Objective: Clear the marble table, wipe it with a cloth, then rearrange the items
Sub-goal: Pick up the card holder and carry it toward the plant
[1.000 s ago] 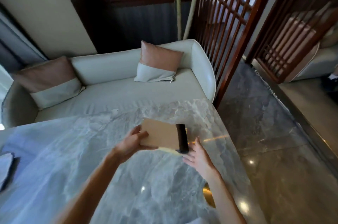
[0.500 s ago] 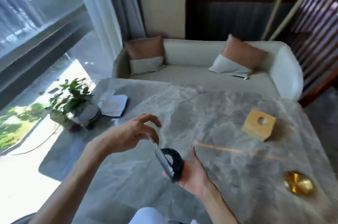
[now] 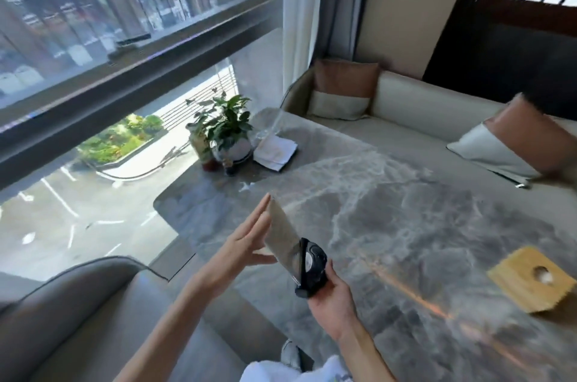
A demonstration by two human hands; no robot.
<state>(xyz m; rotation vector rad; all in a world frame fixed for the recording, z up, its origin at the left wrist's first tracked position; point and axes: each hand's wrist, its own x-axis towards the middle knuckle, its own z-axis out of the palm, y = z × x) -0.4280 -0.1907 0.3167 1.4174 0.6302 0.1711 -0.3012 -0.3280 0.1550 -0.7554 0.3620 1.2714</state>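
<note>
I hold a card stand over the near left part of the grey marble table point(image 3: 396, 207). My right hand point(image 3: 332, 303) grips its round black base point(image 3: 312, 269) from below. The pale card point(image 3: 282, 236) rises tilted from the base. My left hand point(image 3: 246, 244) lies flat along the card's left face, fingers straight, thumb on its lower edge. A square wooden box point(image 3: 530, 280) with a round hole on top rests on the table at the right.
At the table's far left corner stand a potted plant point(image 3: 229, 129), small bottles point(image 3: 201, 147) and a folded white cloth or paper point(image 3: 274, 150). A cream sofa point(image 3: 421, 107) with cushions runs behind the table. A grey chair point(image 3: 78, 319) is near left, under the window.
My view has swung left toward the window. The card stand has come from the table's far right side to the near left, and my left hand now lies flat on the card.
</note>
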